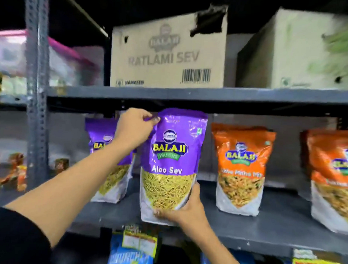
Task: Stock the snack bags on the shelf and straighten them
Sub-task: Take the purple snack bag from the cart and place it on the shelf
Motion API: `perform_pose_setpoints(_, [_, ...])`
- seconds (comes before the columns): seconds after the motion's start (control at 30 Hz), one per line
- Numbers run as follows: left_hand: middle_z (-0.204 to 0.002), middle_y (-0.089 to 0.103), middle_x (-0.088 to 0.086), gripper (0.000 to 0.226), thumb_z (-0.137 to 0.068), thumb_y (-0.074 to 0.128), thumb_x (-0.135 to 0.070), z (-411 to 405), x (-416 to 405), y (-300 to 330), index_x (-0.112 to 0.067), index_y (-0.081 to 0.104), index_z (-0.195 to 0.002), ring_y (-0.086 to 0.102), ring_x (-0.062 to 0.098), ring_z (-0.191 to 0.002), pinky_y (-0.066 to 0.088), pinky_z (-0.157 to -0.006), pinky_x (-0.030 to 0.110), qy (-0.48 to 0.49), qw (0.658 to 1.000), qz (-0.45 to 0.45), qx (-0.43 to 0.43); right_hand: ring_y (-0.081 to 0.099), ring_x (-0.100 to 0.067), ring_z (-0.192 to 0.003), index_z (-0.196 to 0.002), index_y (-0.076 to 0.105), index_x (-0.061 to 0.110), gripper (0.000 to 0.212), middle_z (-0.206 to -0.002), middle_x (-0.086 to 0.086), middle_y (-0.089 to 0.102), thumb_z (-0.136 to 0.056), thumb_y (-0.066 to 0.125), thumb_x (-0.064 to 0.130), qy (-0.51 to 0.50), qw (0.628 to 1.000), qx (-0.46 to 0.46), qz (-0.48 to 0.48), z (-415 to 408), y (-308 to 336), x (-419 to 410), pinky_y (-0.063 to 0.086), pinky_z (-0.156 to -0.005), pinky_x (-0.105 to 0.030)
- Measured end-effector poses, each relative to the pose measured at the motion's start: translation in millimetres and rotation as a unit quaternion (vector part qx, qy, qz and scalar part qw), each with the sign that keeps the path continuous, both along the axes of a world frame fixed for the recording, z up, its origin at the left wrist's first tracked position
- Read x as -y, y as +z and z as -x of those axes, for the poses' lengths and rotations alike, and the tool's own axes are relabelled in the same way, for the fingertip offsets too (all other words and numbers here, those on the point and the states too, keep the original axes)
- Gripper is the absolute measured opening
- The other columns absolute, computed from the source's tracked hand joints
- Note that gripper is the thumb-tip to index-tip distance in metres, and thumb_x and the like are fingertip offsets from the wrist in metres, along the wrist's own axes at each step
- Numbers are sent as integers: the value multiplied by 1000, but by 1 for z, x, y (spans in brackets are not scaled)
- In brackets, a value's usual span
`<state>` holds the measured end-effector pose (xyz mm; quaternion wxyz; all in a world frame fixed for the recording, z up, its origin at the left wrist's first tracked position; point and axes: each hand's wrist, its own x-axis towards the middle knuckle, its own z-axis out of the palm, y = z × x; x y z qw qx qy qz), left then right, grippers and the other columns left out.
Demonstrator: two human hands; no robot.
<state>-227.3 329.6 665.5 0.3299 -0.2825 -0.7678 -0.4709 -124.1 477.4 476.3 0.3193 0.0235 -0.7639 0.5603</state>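
Observation:
A purple Aloo Sev bag (171,161) stands upright at the front of the grey shelf (280,220). My left hand (134,127) pinches its top left corner. My right hand (183,208) grips its bottom right corner, thumb across the front. A second purple bag (101,141) stands behind and to the left, partly hidden by my left forearm. Right of them stand an orange mix bag (241,169) and another orange bag (333,177) at the frame's right edge.
The shelf above carries a Ratlami Sev carton (168,52) and a second carton (296,53). A perforated grey upright (35,87) stands at the left. Blue bags (131,250) hang on the shelf below, and small packets (16,171) lie far left.

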Motion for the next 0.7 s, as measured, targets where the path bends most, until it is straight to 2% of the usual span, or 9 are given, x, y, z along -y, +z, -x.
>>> perform_pose_setpoints(0.1, [-80,76,12,31,-80,67,-44,11,-18,11,-15,75,-87,72,30,-66,58,-72,38,38,996,75,-25,59,16,-94,-114,41,28,96,-112,17,66,-38,100,36,-42,999,26,-17,15,1,-27,45,-70,-1])
perform_pose_setpoints(0.17, [-77,76,14,30,-80,69,-42,20,-28,14,-14,76,-90,72,29,-65,58,-73,37,35,995,88,19,64,10,-94,-115,41,28,96,-110,17,67,-40,100,28,-34,999,31,-12,26,2,-40,45,-71,-1])
perform_pose_setpoints(0.2, [-78,76,14,29,-80,70,-42,25,-33,14,-15,76,-90,72,29,-68,58,-74,37,31,995,83,38,63,13,-94,-118,41,28,97,-110,18,66,-41,100,23,-26,999,29,-3,31,2,-45,45,-71,0])
perform_pose_setpoints(0.27, [-87,76,13,29,-79,71,-43,35,-41,13,-18,76,-94,72,32,-83,57,-79,36,38,995,71,63,60,18,-97,-123,39,29,103,-111,17,66,-41,100,16,-15,1000,26,6,41,0,-51,45,-70,0])
perform_pose_setpoints(0.3, [-93,76,12,30,-79,71,-42,35,-44,11,-18,75,-97,70,32,-91,55,-81,36,45,995,60,69,61,13,-102,-125,38,28,105,-112,16,66,-41,100,15,-17,1000,26,6,47,-2,-54,45,-71,0])
perform_pose_setpoints(0.43, [-113,72,10,32,-84,67,-35,39,-59,-8,-18,69,-111,63,33,-108,45,-82,32,61,995,-32,67,60,-6,-113,-125,39,26,103,-120,9,63,-43,99,13,-6,1000,25,17,74,-12,-63,47,-76,-3])
perform_pose_setpoints(0.53, [-138,54,9,49,-86,64,-27,47,-68,-48,-14,49,-131,49,29,-127,41,-104,41,7,988,-151,37,56,-6,-122,-135,35,31,113,-132,8,58,-42,99,27,7,1000,19,7,87,-17,-67,47,-92,-10])
perform_pose_setpoints(0.63, [-151,37,4,67,-90,59,-28,45,-77,-104,-14,26,-146,38,19,-138,29,-116,40,-88,961,-236,116,58,-5,-121,-133,38,30,109,-131,9,60,-43,99,27,13,1000,22,8,95,-20,-69,48,-91,-10])
perform_pose_setpoints(0.7, [-141,46,0,59,-93,53,-34,41,-82,-146,-14,31,-144,46,17,-126,34,-107,33,-111,934,-264,213,60,1,-117,-127,42,32,100,-128,11,62,-45,98,26,11,1000,17,11,98,-23,-70,48,-90,-10])
